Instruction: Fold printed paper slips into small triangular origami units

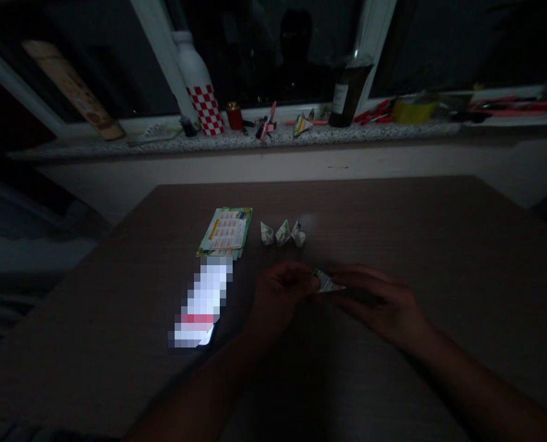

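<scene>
Between both hands is a small folded piece of printed paper [327,283], whitish with green marks and pointed toward the right. My left hand [282,291] pinches its left end between thumb and finger. The fingers of my right hand [384,301] close around its right part, forefinger above and thumb below. Just beyond the hands, three folded paper pieces stand in a row: a left one [266,234], a middle one [283,232] and a right one [298,234]. Dim light hides the finer folds.
A stack of printed cards [226,232] lies left of the paper pieces, with a lit phone [204,301] nearer me. On the granite sill [255,146] stand a red-checked white bottle [202,89], a dark bottle [345,95], a yellow tape roll [415,110] and small clutter.
</scene>
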`<state>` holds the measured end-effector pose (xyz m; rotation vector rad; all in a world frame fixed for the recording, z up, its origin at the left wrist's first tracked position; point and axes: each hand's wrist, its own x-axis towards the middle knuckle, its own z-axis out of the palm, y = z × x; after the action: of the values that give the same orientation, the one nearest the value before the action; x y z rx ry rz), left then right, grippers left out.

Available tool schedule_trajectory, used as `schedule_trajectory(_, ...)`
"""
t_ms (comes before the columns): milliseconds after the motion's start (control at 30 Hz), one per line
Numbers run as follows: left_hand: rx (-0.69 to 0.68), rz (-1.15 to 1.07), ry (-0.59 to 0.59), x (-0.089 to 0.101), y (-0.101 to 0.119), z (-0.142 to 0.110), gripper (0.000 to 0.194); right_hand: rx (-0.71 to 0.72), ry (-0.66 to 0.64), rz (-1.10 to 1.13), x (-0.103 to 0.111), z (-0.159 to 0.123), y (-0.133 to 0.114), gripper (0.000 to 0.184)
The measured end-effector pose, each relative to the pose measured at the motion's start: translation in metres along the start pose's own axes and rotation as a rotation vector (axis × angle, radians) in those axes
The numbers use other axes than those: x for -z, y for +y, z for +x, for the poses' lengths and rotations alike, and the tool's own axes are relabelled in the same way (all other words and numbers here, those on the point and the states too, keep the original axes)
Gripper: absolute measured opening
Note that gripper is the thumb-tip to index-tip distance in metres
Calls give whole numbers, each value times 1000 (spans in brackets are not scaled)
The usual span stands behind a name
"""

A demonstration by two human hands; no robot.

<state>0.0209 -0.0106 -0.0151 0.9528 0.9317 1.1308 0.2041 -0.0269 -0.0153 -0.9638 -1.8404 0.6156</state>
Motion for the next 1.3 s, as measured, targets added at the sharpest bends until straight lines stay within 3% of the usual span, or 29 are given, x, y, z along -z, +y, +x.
schedule_trajectory(167,176,-102,-66,-1,1,0,15,312,-39,-210,3,0,4,25)
schedule_trajectory(300,232,-12,-118,1,2,1,11,377,-60,-198,4,2,3,25)
schedule_trajectory(400,19,347,-163,4,6,-1,12,324,-69,-161,5,3,0,25)
schedule_trajectory(500,-409,724,-187,7,10,-5,10,274,-63,-125,4,3,-2,23)
schedule_trajectory(567,-648,838,-215,9,11,-8,8,258,-59,-99,3,2,-2,19)
schedule_trajectory(667,-843,954,-236,11,9,-8,8,244,-65,-76,3,1,-3,14)
schedule_trajectory(933,-1069,1193,-330,12,12,-5,6,228,-127,-69,2,-1,-2,12)
schedule_trajectory(1067,-995,1245,-393,10,16,-8,11,241,-133,-76,1,0,-3,11)
schedule_trajectory(1300,-925,1271,-385,8,18,-10,11,224,-121,-80,3,2,-3,10)
